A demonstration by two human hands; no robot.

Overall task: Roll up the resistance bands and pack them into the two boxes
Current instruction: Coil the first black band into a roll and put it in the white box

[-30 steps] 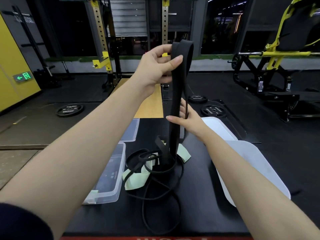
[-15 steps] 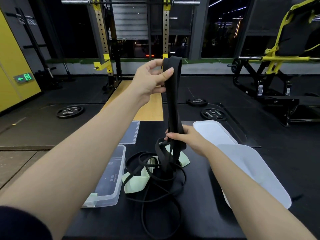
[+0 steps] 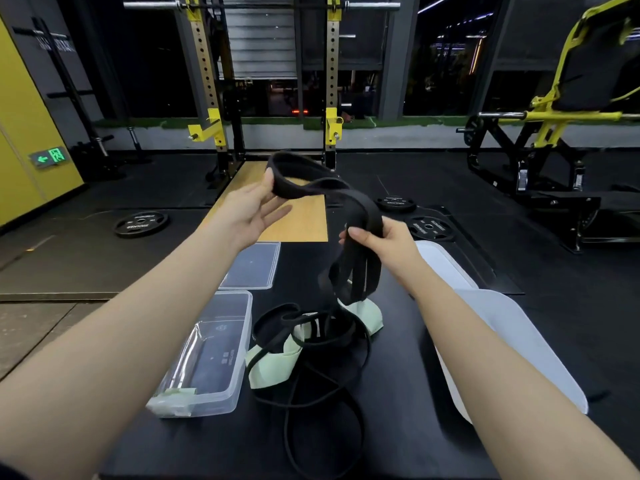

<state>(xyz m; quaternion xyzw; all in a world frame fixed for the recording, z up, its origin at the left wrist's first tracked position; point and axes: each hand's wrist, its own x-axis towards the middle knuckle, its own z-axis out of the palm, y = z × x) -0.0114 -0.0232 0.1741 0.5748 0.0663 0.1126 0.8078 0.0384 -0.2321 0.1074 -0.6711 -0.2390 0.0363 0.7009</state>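
Head view: both hands grip a black band [image 3: 332, 192] over a gym's black table [image 3: 408, 410].

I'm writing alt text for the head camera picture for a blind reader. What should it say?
Two bare hands lift a wide black resistance band above a black table: the left hand pinches its looped end, the right hand grips gathered folds. Below lie tangled black and pale green bands, a clear plastic box and white lids, in a gym.
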